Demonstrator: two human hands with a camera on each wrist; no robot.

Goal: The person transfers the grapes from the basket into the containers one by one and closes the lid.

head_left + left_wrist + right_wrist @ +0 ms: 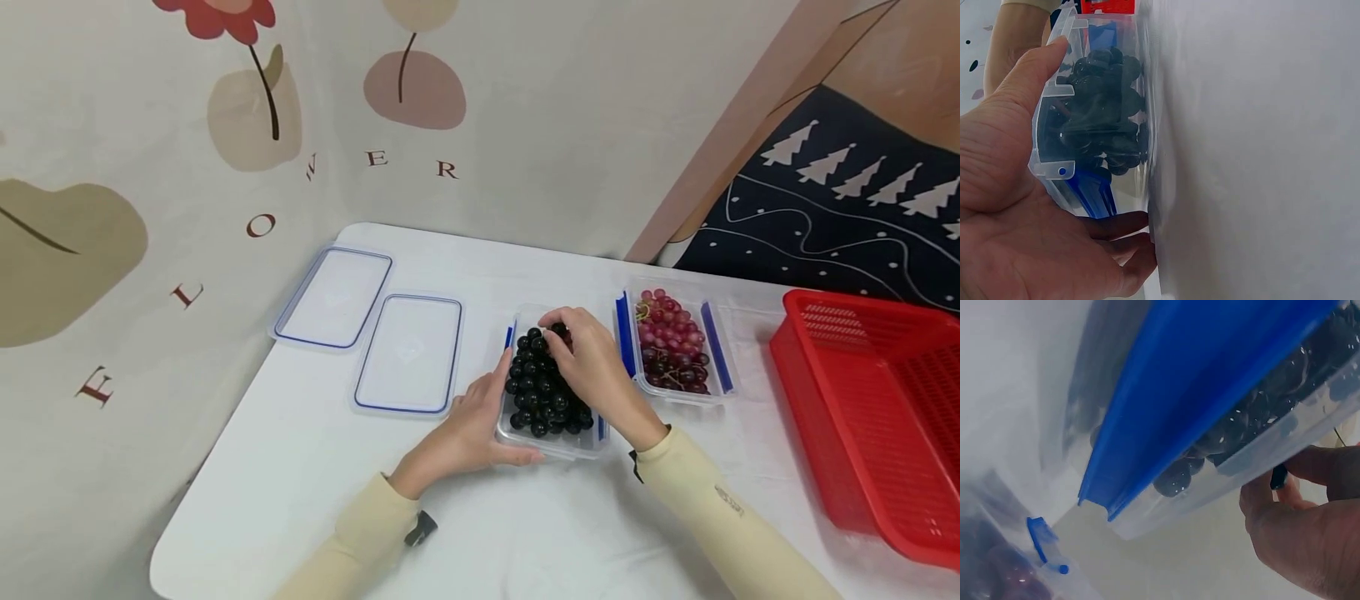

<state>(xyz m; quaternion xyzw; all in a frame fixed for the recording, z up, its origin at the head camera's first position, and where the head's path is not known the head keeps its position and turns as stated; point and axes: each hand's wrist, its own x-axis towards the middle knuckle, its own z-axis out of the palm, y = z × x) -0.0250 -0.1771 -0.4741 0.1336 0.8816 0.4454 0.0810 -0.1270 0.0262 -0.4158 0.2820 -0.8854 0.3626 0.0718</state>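
A clear plastic container (517, 440) with blue side latches stands on the white table, holding a bunch of black grapes (536, 385). At its near left corner my left hand (471, 427) grips it, thumb along the near wall and fingers against the left side. In the left wrist view, that thumb reaches the container's rim. My right hand (592, 362) is over the far end of the bunch, pinching grapes between thumb and fingers. The right wrist view shows a dark grape (1279, 477) at those fingertips. Part of the bunch is hidden beneath this hand.
To the right stands a second clear container (686, 399) of pink grapes (663, 321) and dark red grapes (675, 371). A red basket (825, 425) is farther right. Two clear lids with blue seals, one nearer (408, 354) and one farther (335, 297), lie left.
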